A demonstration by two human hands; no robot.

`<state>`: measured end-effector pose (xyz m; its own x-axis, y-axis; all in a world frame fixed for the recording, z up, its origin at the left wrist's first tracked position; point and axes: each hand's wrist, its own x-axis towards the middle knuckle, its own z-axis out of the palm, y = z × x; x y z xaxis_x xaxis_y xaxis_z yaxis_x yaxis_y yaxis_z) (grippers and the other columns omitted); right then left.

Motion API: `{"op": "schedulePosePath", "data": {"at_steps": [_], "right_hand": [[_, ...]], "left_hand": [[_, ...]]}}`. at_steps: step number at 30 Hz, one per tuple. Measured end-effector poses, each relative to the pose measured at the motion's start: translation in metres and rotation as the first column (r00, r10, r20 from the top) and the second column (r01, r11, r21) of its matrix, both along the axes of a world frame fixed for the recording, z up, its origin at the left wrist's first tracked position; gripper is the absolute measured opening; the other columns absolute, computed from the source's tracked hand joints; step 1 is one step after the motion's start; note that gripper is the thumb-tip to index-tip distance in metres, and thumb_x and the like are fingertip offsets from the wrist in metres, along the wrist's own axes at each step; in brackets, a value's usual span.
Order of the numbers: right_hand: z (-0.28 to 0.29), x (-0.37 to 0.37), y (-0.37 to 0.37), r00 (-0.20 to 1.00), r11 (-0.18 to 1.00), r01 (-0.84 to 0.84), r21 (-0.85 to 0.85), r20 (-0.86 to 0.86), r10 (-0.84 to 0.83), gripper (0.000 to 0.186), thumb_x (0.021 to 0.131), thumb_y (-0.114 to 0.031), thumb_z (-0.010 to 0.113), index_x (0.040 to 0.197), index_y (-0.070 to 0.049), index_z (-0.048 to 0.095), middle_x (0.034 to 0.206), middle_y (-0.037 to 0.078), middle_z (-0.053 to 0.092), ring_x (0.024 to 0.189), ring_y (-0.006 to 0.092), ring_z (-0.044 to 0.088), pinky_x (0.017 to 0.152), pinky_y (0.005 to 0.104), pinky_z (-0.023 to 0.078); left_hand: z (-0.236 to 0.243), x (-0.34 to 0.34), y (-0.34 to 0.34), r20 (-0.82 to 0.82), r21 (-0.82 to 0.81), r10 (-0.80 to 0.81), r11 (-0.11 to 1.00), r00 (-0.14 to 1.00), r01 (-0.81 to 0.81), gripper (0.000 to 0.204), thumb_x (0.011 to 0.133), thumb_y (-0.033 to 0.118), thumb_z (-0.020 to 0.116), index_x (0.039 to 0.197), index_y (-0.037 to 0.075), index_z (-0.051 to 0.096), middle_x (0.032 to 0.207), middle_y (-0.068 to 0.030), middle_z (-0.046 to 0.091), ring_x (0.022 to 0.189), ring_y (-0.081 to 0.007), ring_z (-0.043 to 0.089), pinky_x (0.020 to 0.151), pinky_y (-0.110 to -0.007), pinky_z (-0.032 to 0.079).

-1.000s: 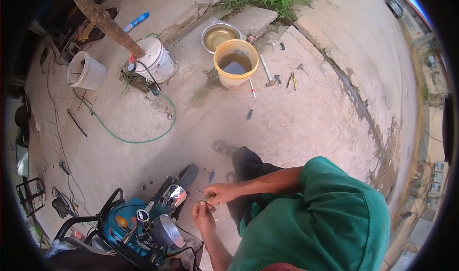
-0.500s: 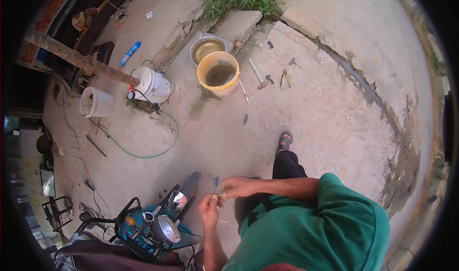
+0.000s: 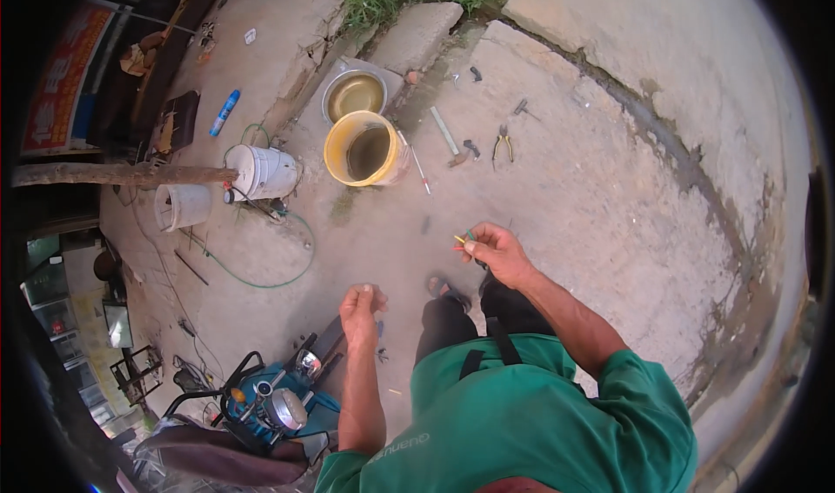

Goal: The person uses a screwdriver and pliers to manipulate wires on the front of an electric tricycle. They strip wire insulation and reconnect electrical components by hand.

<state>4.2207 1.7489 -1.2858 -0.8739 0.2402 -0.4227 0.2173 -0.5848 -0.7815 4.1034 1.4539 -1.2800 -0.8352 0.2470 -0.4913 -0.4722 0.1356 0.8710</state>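
My right hand (image 3: 497,254) is raised above my knees, thumb and fingers pinching a few small thin pieces (image 3: 461,242) in red, yellow and green. Their exact kind is too small to tell. Apart from it, to the left, my left hand (image 3: 360,309) hangs over the ground with its fingers curled together. Whether anything sits inside those fingers is hidden. Closest to the left hand is a blue machine (image 3: 252,406) with black tubular bars, a round chrome housing (image 3: 285,408) and a maroon cover (image 3: 230,454).
Ahead stand a yellow bucket (image 3: 397,164) of murky water, a metal basin (image 3: 383,102) and a lidded white bucket (image 3: 277,176). Pliers (image 3: 503,145), a hammer (image 3: 447,134) and other small tools lie on the concrete. A green hose (image 3: 261,285) curls at left; a wooden post (image 3: 130,175) crosses there.
My hands, close together before, have separated. The right one moved forward and right, carrying the coloured pieces; the left one moved forward and slightly left. The view has shifted, and my feet are nearer together.
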Motion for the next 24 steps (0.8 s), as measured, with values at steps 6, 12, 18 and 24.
{"op": "schedulePosePath", "data": {"at_steps": [6,12,18,24], "right_hand": [[-0.004,-0.042,0.102,0.994,0.994,0.095,0.050,-0.054,-0.092,0.015,0.100,-0.013,0.064,0.108,-0.001,0.061,0.102,0.008,0.071,0.083,0.0109,0.063,0.074,0.0271,0.049],[-0.054,-0.093,0.174,0.982,0.982,0.187,0.032,-0.039,-0.185,0.015,0.099,-0.016,0.066,0.105,-0.002,0.061,0.095,0.006,0.070,0.077,0.0104,0.061,0.071,0.0262,0.048],[-0.204,-0.096,0.210,0.898,0.920,0.356,-0.161,0.333,-0.289,0.015,0.099,-0.019,0.063,0.098,-0.003,0.061,0.083,0.005,0.065,0.075,0.0123,0.059,0.072,0.0269,0.043],[-0.332,-0.073,0.226,0.818,0.785,0.501,-0.365,0.496,-0.292,0.012,0.098,-0.016,0.065,0.102,-0.004,0.066,0.089,0.002,0.066,0.072,0.0120,0.061,0.066,0.0270,0.047]], "left_hand": [[-0.029,-0.032,0.120,0.083,-0.033,-0.266,0.963,0.961,0.269,0.016,0.102,0.016,0.060,0.094,0.003,0.064,0.083,-0.0083,0.067,0.069,-0.0160,0.061,0.064,-0.030,0.052],[-0.102,-0.108,0.217,0.181,-0.085,-0.328,0.934,0.927,0.346,0.015,0.101,0.015,0.061,0.095,0.003,0.065,0.081,-0.0069,0.067,0.067,-0.0133,0.059,0.064,-0.028,0.051],[-0.243,-0.157,0.295,0.365,-0.158,-0.399,0.864,0.841,0.478,0.015,0.100,0.016,0.062,0.097,0.001,0.064,0.080,-0.0057,0.066,0.064,-0.0104,0.057,0.061,-0.027,0.048],[-0.399,-0.170,0.367,0.465,-0.150,-0.461,0.800,0.756,0.581,0.019,0.098,0.021,0.066,0.097,0.001,0.064,0.079,-0.0048,0.065,0.061,-0.0104,0.055,0.058,-0.026,0.046]]}}
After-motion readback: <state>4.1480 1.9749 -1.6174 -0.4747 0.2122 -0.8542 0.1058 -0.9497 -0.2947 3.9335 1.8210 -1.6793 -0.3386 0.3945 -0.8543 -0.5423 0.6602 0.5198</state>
